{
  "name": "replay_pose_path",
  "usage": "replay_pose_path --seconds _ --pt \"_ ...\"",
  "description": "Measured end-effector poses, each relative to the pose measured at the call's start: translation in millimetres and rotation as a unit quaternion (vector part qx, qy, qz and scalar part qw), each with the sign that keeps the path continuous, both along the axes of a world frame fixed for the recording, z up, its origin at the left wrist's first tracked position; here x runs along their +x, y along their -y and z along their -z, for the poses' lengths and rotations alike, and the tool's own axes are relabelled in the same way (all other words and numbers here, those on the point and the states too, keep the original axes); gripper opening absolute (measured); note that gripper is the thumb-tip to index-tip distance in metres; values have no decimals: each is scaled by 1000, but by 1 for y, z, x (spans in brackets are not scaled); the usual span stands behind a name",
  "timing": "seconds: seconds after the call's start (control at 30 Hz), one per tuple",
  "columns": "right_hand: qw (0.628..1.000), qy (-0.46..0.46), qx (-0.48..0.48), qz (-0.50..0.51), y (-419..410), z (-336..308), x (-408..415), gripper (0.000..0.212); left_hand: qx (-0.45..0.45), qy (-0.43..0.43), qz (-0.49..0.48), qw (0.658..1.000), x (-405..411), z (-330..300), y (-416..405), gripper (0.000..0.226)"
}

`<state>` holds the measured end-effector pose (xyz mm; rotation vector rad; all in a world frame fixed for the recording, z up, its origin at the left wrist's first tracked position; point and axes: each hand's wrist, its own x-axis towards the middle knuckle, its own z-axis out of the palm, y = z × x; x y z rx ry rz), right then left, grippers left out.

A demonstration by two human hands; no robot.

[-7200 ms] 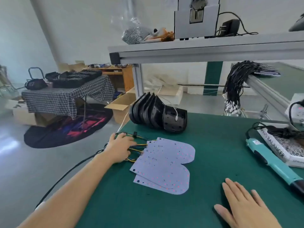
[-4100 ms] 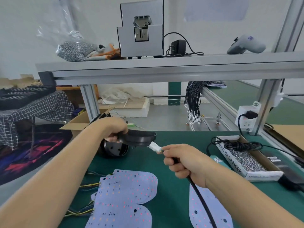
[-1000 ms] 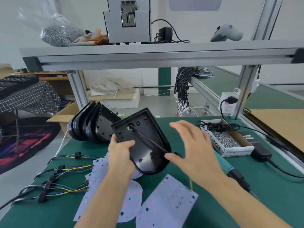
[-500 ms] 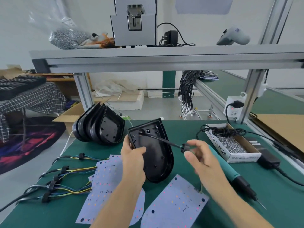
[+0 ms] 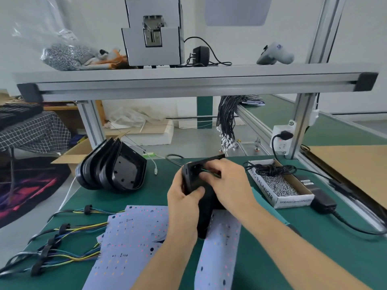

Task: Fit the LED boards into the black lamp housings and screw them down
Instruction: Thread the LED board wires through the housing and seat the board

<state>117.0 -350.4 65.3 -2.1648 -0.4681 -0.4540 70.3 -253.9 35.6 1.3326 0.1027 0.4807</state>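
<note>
Nearest the camera, a pile of pale LED boards (image 5: 134,237) is seen lying on the green bench mat (image 5: 314,258), with bundled coloured wires (image 5: 62,243) trailing off to the left; a single LED board (image 5: 222,248) lies just to the right, partly under the forearms. Above these, a black lamp housing (image 5: 194,181) is held up off the mat with its open side towards the camera. It is gripped along its left edge by the left hand (image 5: 184,204), thumb curled over the rim. The right hand (image 5: 228,185) is laid over the housing's right side, its fingers curled into the cavity around a thin wire there. To the right, an open box of screws (image 5: 280,185) is set on the mat. Further back on the left, a stack of black housings (image 5: 113,172) is stood on edge
</note>
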Motion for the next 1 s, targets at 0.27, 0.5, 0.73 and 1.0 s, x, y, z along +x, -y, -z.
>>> replay_pose_path --seconds 0.27,0.5,0.73,1.0 --pt "984 -106 115 -89 18 -35 17 11 34 35 11 999 8 -24 2 58" --pt "998 60 -17 25 2 -19 -15 20 46 48 -47 997 -1 -18 15 62" --pt "990 -26 139 -25 9 -29 -11 14 88 70 -42 993 -7 -24 18 87" --pt "970 -84 225 41 -7 -33 -1 15 174 80 -67 979 -7 -32 25 80"
